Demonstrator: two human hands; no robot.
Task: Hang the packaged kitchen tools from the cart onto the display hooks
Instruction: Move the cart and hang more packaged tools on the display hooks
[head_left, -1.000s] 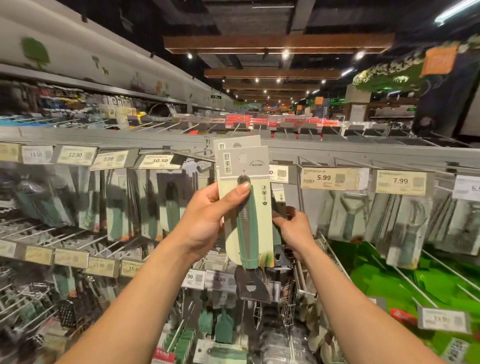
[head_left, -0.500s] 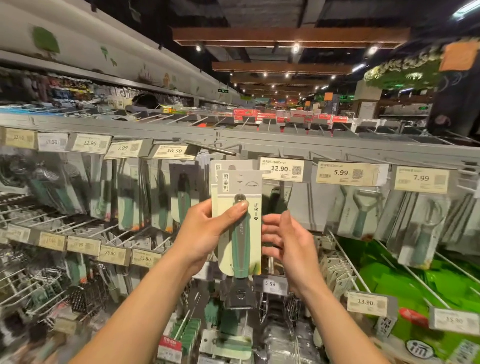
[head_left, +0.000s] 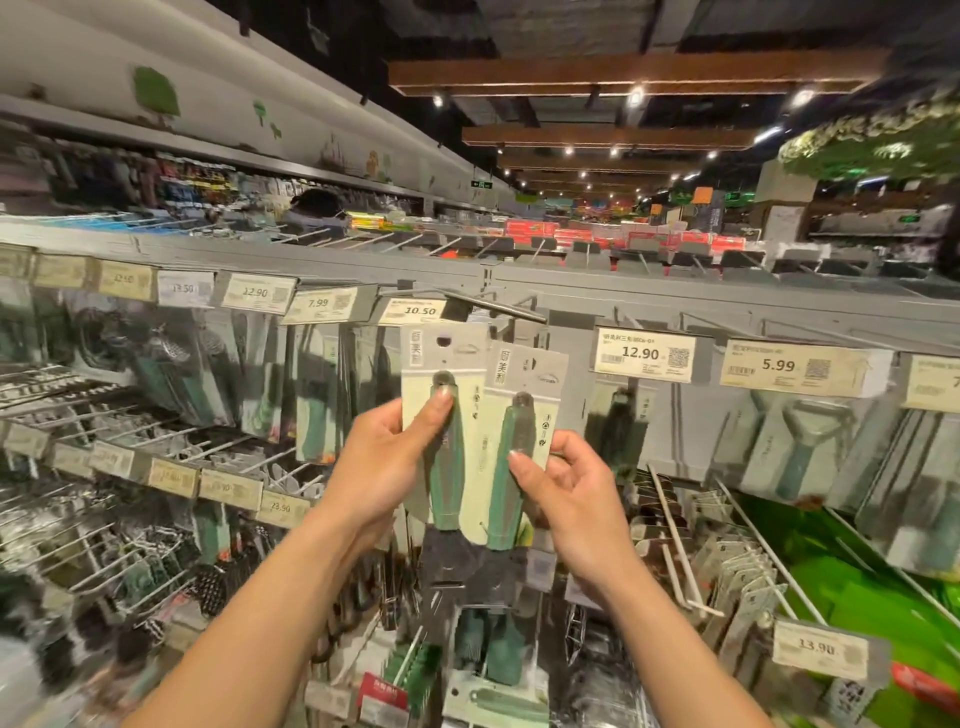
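Observation:
Two carded kitchen tools with green handles are held up before the display. My left hand (head_left: 387, 465) grips the left package (head_left: 447, 364), thumb on the handle's top. My right hand (head_left: 569, 486) pinches the right package (head_left: 530, 374) by its lower edge; that card overlaps the left one slightly. A bare metal display hook (head_left: 498, 306) juts out just above both cards, next to the 10.50 price tag (head_left: 420, 310). The tools' dark blade ends hang below my hands. No cart is in view.
Rows of hooks with packaged green tools and price tags fill the grey rack left and right: 12.90 tag (head_left: 643, 354), 5.99 tag (head_left: 778, 366). Long bare pegs (head_left: 675, 535) stick out low right. Another person's dark head (head_left: 318, 205) shows beyond the rack.
The stacked packages have been split: my right hand now holds a second card beside the first. Both cards sit lower and closer to the hook by the 10.50 tag; the view has shifted left.

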